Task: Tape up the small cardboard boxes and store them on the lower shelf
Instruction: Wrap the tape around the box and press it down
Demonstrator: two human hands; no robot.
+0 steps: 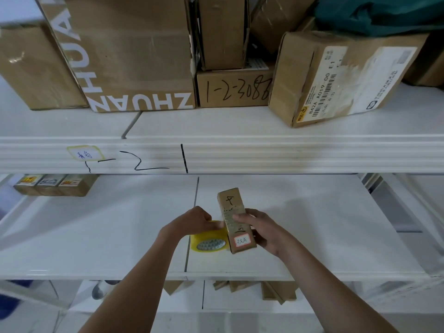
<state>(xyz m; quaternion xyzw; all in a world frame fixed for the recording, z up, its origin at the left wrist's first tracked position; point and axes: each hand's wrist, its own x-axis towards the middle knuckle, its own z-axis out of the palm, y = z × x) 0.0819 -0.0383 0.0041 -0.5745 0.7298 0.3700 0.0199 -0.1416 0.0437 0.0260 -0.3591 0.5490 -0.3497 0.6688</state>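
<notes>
Both hands busy: right hand (pixel 259 233) clamps fingers around the small box (pixel 236 219) to steady it, left hand (pixel 194 221) pinches the tape roll (pixel 210 239) against it.

Yellow tape roll (pixel 209 239), brown box (pixel 236 221), white shelf (pixel 96 236)
</notes>
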